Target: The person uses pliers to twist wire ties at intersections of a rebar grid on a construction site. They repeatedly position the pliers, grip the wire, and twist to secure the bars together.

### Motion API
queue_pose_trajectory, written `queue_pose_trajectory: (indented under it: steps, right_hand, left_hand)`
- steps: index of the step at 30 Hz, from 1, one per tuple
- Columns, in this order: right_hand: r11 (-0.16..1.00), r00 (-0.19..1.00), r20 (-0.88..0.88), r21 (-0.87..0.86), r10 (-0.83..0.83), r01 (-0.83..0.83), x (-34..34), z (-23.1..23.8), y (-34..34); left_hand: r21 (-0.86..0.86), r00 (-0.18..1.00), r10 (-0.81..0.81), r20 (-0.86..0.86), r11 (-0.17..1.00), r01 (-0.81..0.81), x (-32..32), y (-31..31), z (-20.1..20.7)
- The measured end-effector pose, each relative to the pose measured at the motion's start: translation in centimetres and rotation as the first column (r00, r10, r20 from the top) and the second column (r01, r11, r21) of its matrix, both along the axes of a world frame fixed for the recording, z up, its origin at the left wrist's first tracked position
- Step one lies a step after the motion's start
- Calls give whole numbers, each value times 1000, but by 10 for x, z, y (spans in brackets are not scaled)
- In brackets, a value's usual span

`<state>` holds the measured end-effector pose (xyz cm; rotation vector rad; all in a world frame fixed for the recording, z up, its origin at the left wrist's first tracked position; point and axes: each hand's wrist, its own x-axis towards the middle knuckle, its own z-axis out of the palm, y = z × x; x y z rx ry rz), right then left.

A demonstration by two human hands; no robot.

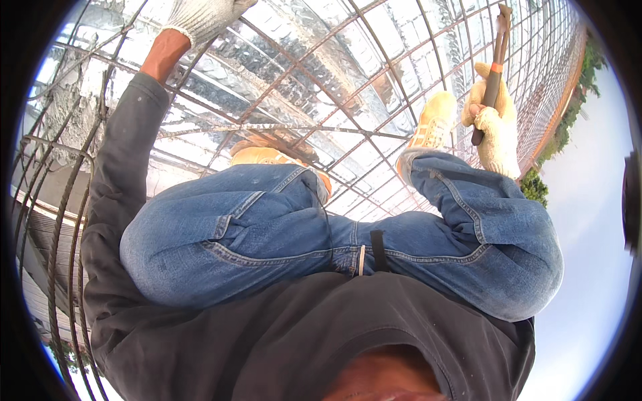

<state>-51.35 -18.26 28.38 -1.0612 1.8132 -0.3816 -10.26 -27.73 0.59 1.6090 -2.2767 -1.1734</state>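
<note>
My right hand [498, 130], in a cream knit work glove, is closed around the handles of a pair of pincers [495, 80]. The tool has dark grips, an orange band and a brownish metal head pointing up, away from me. Beneath it lies a mesh of rusty steel bars [348, 113]. At the upper left, my left hand [204, 19], gloved in the same knit, reaches over the mesh. Its fingers are mostly cut off by the picture's edge, so their grip is hidden. Both my feet, in tan shoes [435, 123], rest on the mesh between my hands.
Shiny ribbed metal sheeting [321, 60] lies under the bars. Bent vertical bars [57, 240] rise close beside my left arm. On the right, the mesh runs to an orange-brown edge [558, 113] with green trees [588, 73] and sky beyond.
</note>
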Motion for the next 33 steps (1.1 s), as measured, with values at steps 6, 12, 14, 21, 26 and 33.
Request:
queue_pose_trajectory:
  steps: [6, 12, 14, 21, 26, 33]
  right_hand:
    - [928, 910, -269, 117, -314, 355, -112, -78, 146]
    - [718, 731, 71, -142, -679, 681, -162, -184, 222]
    - [629, 671, 80, -280, -737, 725, -181, -194, 237]
    - [387, 294, -261, -460, -919, 800, -250, -204, 343]
    - [374, 236, -375, -355, -897, 857, -247, -232, 409]
    - [457, 307, -480, -235, -822, 858, -211, -241, 409]
  left_hand:
    - [-344, 934, -134, 331, 904, 252, 26, 0, -13]
    - [-115, 910, -115, 399, 978, 175, 43, -18, -7]
    - [-18, 849, -132, 512, 986, 164, 42, -26, 1]
    - [42, 438, -319, 840, 845, 534, -5, -43, 48]
    - [41, 494, -268, 827, 905, 423, -16, -46, 81]
    - [-42, 419, -35, 907, 984, 175, -33, -13, 99]
